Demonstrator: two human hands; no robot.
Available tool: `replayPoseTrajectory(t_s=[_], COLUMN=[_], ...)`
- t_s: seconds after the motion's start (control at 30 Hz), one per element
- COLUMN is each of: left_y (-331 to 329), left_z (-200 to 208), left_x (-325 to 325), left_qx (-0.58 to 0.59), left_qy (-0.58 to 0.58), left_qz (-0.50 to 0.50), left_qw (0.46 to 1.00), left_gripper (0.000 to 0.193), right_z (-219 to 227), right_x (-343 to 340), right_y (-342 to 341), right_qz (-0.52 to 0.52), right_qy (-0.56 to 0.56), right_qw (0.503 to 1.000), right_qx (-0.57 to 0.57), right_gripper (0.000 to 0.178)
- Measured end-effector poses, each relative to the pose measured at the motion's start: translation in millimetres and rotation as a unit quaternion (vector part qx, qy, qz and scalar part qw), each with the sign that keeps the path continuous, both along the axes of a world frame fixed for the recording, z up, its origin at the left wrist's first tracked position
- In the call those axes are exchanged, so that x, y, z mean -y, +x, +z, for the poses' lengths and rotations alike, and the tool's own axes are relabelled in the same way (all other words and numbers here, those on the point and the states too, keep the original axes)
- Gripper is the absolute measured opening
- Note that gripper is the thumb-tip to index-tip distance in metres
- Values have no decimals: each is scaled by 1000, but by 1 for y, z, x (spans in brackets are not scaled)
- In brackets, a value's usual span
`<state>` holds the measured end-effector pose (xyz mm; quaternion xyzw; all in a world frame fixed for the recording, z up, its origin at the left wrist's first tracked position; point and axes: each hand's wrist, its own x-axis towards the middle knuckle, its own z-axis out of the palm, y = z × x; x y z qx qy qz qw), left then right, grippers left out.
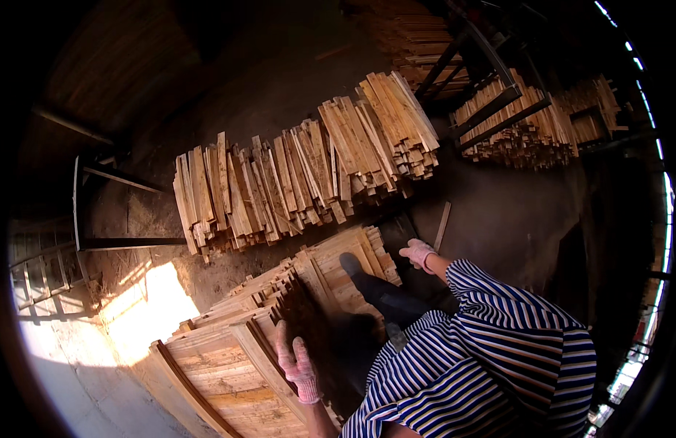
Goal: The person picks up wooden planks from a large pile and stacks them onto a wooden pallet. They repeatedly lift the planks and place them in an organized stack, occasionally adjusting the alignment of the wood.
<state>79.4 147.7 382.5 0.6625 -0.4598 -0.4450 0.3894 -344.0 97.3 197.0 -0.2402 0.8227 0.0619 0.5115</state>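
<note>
My left hand (300, 371), in a pinkish-white work glove, is held with its fingers apart and nothing in them. It is beside the upright batten of a wooden plank panel (221, 372); whether it touches the wood I cannot tell. My right hand (419, 253), gloved the same way, is stretched out to the right with its fingers extended and holding nothing visible. Below it lies the end of another plank panel (338, 266), on a stack of such panels. One of my feet (349, 263) is on or just over that panel.
A long pile of loose boards (279, 186) runs across the far side. Dark metal frames stand at its left (133, 243) and at the right (491, 113), by another board pile (520, 124). A single slat (443, 225) lies on the floor. Sunlight falls at left.
</note>
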Motion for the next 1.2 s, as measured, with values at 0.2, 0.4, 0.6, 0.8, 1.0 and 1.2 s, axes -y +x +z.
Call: replayPoseTrajectory(t_s=[0.2,0.4,0.6,0.8,1.0,1.2], left_y=[-11,3,-48,-87,-136,-149], left_z=[-13,-55,-108,-253,-402,-558], left_x=[20,78,155,166,205,228], left_qx=[-30,-108,-182,-257,-132,-40], left_qy=[85,124,169,287,399,350], left_qz=[26,51,85,60,-81,-110], left_qw=[996,985,965,921,904,929], left_gripper=[43,43,41,41,50,41], right_z=[-22,-81,-84,-76,-220,-309], right_x=[0,-11,-47,-50,-37,57], right_y=[-43,-29,-34,-38,-86,-126], right_qz=[-220,-269,-301,-360,-244,-212], right_qy=[-46,-76,-43,-8,-16,-99], right_qw=[974,954,948,926,968,971], right_qx=[24,113,96,113,61,58], right_gripper=[31,58,71,71,73,69])
